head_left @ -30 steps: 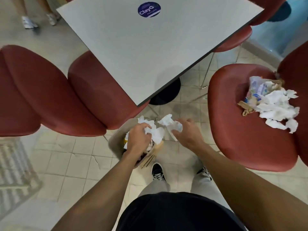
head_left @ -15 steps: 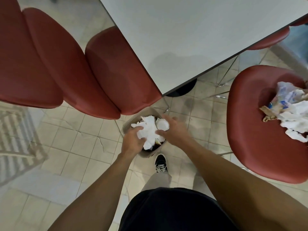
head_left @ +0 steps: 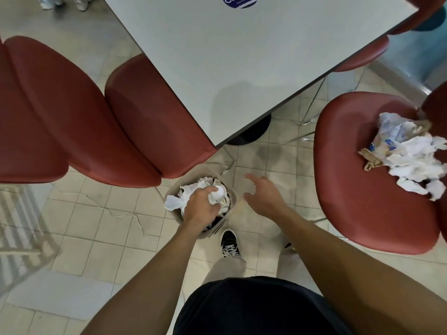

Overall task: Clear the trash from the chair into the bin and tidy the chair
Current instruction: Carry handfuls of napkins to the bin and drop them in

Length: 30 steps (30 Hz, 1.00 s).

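Observation:
A small beige bin (head_left: 202, 167) stands on the tiled floor by my feet, stuffed with crumpled white paper (head_left: 175, 201). My left hand (head_left: 200, 207) is down in the bin, its fingers curled over a wad of that paper. Just right of the bin, my right hand (head_left: 263, 197) hovers above the floor with spread fingers and holds nothing. On the red chair (head_left: 362, 189) at the right lies a pile of trash (head_left: 408, 153): white tissues, a printed plastic wrapper and brown paper scraps.
A grey table (head_left: 242, 68) on a black foot juts over the floor ahead. Two red chairs (head_left: 84, 122) stand at the left, close behind the bin. A person's shoes (head_left: 60, 1) show at the far top left.
My right hand has let go of its paper over the bin and moved off to the right, now spread and bare. My left hand stays in the bin on the paper.

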Motion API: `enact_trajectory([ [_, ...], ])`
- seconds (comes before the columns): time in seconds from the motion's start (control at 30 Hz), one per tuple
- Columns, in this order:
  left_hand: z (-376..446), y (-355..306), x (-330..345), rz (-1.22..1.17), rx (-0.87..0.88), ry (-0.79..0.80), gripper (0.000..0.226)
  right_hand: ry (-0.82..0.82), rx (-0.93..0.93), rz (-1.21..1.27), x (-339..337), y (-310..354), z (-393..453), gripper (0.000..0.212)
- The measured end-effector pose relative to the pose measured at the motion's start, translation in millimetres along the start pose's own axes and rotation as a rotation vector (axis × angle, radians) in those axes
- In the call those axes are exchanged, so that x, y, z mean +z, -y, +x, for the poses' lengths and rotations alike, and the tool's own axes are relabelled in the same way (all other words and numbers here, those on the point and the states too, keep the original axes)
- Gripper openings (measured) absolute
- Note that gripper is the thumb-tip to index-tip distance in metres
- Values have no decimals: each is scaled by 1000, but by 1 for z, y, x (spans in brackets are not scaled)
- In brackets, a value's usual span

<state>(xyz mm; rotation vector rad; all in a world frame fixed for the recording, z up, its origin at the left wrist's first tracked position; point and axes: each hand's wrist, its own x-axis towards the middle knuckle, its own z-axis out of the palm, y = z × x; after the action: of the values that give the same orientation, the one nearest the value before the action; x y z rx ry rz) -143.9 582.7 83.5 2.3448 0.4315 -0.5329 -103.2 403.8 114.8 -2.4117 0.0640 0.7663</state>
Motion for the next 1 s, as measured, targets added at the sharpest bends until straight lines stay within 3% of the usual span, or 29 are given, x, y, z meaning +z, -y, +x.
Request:
enact_trajectory([
  [0.13,6,-35,17,19,53,30,35,-34,41,49,-22,-29,-4,60],
  [0.43,21,-132,79,168,209,137,45,-110,171,149,-85,-124,-19,59],
  [1.0,44,-343,246,370,504,339,43,-253,437,263,-203,-355,-41,59],
])
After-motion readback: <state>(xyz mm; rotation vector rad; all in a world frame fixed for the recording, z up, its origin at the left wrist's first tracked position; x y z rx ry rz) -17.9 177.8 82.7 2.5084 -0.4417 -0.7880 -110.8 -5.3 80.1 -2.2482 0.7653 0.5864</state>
